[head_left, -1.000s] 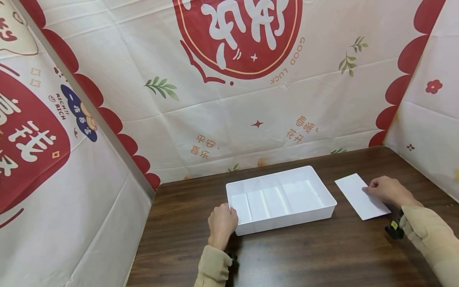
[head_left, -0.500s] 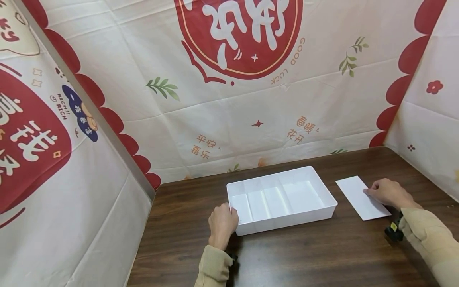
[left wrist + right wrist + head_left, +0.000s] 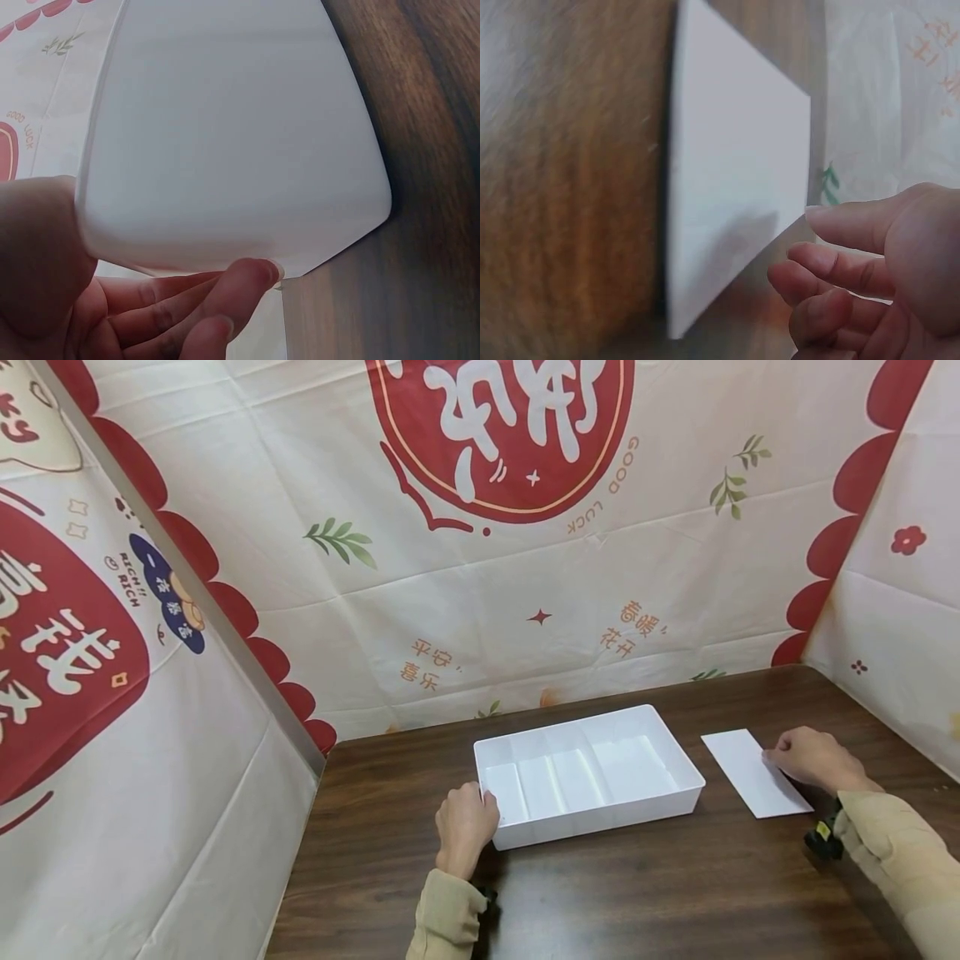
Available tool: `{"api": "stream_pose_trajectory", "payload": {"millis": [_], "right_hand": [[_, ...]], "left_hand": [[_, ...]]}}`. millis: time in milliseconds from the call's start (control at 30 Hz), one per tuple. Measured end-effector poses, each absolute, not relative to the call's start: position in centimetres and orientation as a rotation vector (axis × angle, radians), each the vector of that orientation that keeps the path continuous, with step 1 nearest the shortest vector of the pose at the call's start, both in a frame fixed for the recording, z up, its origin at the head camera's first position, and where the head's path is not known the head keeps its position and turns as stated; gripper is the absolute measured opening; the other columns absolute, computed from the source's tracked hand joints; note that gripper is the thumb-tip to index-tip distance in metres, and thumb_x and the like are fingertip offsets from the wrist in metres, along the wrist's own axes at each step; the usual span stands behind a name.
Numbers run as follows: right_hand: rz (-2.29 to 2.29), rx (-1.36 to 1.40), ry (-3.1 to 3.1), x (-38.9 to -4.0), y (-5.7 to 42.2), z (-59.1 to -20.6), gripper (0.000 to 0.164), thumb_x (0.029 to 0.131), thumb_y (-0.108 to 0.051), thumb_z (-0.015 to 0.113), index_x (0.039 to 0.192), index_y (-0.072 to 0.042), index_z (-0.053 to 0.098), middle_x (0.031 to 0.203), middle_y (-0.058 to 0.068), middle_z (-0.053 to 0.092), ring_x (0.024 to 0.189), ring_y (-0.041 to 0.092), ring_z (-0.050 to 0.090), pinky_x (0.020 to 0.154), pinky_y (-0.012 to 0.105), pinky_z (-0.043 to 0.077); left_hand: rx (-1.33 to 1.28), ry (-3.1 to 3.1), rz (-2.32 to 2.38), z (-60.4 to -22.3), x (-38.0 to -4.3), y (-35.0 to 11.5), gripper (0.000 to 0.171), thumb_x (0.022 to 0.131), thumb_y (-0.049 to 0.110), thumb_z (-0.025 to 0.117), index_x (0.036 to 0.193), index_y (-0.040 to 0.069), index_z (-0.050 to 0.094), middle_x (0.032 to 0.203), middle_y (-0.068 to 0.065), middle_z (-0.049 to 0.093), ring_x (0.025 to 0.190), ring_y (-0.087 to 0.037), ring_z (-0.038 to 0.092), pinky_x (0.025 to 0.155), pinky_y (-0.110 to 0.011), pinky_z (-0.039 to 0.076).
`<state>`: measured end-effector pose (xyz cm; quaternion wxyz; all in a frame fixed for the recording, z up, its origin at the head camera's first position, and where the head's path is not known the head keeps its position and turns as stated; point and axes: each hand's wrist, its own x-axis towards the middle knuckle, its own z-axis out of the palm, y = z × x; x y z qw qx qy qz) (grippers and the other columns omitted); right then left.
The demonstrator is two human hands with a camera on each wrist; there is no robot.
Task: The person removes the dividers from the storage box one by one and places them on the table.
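Observation:
A white rectangular tray (image 3: 600, 817), with low ridges across its floor, rests on the table. My left hand (image 3: 467, 828) grips its left end; in the left wrist view the fingers (image 3: 238, 296) curl against the white end wall while the thumb side is at the rim. To the right of the tray lies a flat white rectangular card (image 3: 750, 783). My right hand (image 3: 816, 760) is at the card's right edge. In the right wrist view the thumb (image 3: 847, 223) reaches the card's edge, the other fingers hang loosely bent and apart beside it, and nothing shows between them.
The dark wood-grain table (image 3: 637, 893) ends at a printed cloth backdrop (image 3: 480, 585) behind. Cloth panels also stand at the left (image 3: 217, 793) and right (image 3: 892, 635) sides. A strip of bare wood separates tray and card.
The card's right edge has dropped slightly, so the card lies flatter, and my right fingertips have shifted slightly outward to its edge. My left hand and the tray have stayed in place.

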<state>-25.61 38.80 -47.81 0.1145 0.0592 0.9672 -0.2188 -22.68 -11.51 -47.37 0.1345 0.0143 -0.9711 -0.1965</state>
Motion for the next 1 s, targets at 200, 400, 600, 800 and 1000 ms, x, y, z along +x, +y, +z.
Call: {"api": "stream_pose_trajectory", "payload": {"millis": [200, 400, 600, 800, 1000], "right_hand": [[-0.628, 0.080, 2.907, -25.7, 37.2, -46.3, 0.032, 0.089, -0.032, 0.056, 0.085, -0.001, 0.061, 0.068, 0.007, 0.052, 0.065, 0.023, 0.048, 0.052, 0.036, 0.037], [-0.596, 0.019, 2.950, -26.0, 35.2, -44.9, 0.030, 0.088, -0.031, 0.058, 0.079, -0.003, 0.058, 0.065, 0.006, 0.049, 0.063, 0.022, 0.046, 0.053, 0.037, 0.036], [-0.588, -0.062, 3.015, -25.9, 32.6, -43.4, 0.029, 0.088, -0.030, 0.059, 0.081, -0.002, 0.060, 0.063, 0.005, 0.053, 0.059, 0.021, 0.046, 0.049, 0.034, 0.037], [-0.603, -0.174, 3.080, -25.8, 30.1, -41.9, 0.026, 0.088, -0.028, 0.060, 0.078, -0.004, 0.060, 0.059, 0.003, 0.051, 0.057, 0.019, 0.045, 0.046, 0.031, 0.036], [-0.624, -0.237, 3.065, -25.5, 27.7, -40.7, 0.022, 0.088, -0.025, 0.061, 0.078, -0.005, 0.062, 0.059, 0.003, 0.053, 0.055, 0.018, 0.046, 0.046, 0.031, 0.038]], "left_hand": [[0.030, -2.823, -0.579, -47.1, -22.6, -11.8, 0.030, 0.083, 0.022, 0.057, 0.056, 0.010, 0.051, 0.059, -0.011, 0.062, 0.048, -0.025, 0.054, 0.042, -0.043, 0.041], [0.020, -2.812, -0.598, -46.7, -22.5, -11.8, 0.031, 0.083, 0.023, 0.057, 0.055, 0.010, 0.051, 0.058, -0.010, 0.062, 0.047, -0.023, 0.052, 0.041, -0.041, 0.039], [0.010, -2.805, -0.620, -46.5, -22.5, -11.9, 0.032, 0.083, 0.023, 0.058, 0.054, 0.011, 0.049, 0.056, -0.008, 0.059, 0.045, -0.021, 0.049, 0.041, -0.040, 0.037], [-0.015, -2.814, -0.639, -46.4, -22.4, -12.0, 0.032, 0.084, 0.023, 0.059, 0.055, 0.012, 0.051, 0.052, -0.005, 0.055, 0.044, -0.019, 0.047, 0.040, -0.038, 0.036], [-0.021, -2.813, -0.638, -46.3, -22.3, -12.1, 0.031, 0.083, 0.023, 0.060, 0.055, 0.012, 0.054, 0.054, -0.006, 0.058, 0.045, -0.020, 0.050, 0.041, -0.038, 0.037]]}}
